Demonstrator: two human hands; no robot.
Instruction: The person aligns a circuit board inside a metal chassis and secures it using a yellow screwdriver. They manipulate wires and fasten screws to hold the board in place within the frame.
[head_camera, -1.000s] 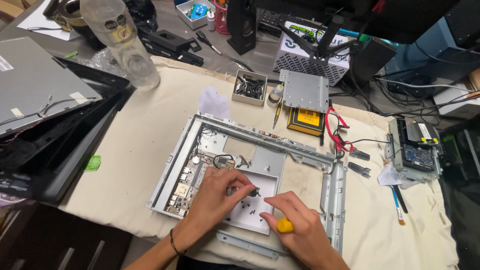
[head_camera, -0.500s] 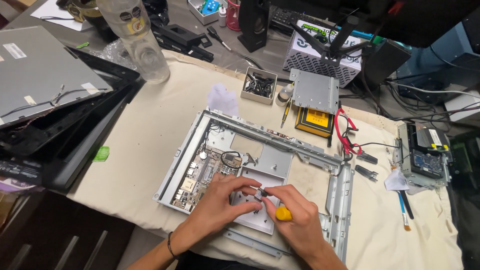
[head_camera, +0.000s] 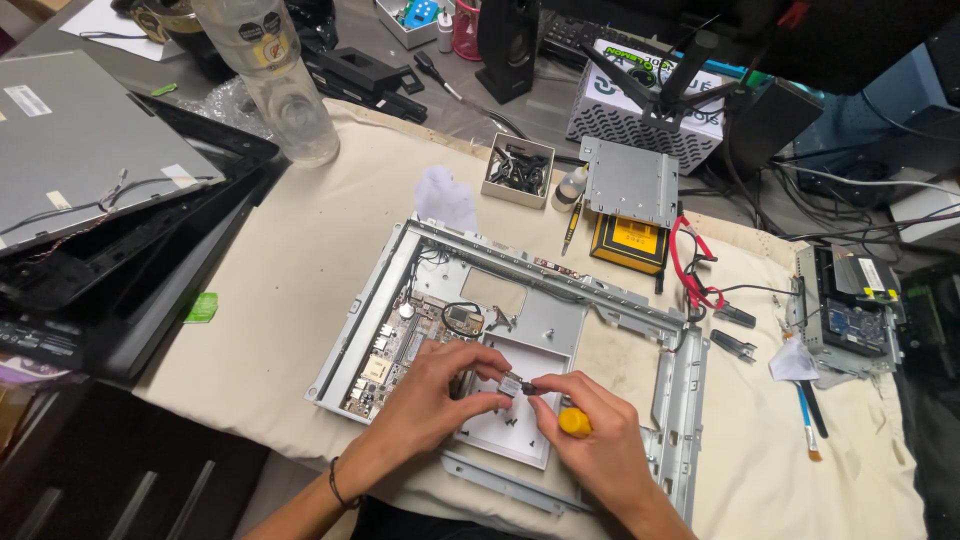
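Over the middle of the grey sheet-metal chassis frame, which lies flat on a cream cloth-covered table, both hands meet on a small silver rectangular component. The left hand pinches this part between thumb and fingertips, closed on its near-left end. The right hand is closed around a yellow-handled screwdriver, its dark tip touching the component's right end, while the forefinger seems to steady the part too. The component hovers just above a white inner panel of the frame, to the right of the green circuit board seated in the frame's left section.

Such a part is likely light, stiff and somewhat fragile, with small contacts or thin metal that bends under pressure; its smooth casing could slip from fingertips. Holding it by the short edges, as the left hand does, looks safer than pressing on its flat faces.

Beyond the frame's far edge stand a small open box of dark screws, a grey perforated metal bracket on a yellow-and-black flat box, and a clear plastic bottle further left. Red cables curl by the frame's right corner, and a dismantled dark laptop shell lies well apart to its left.
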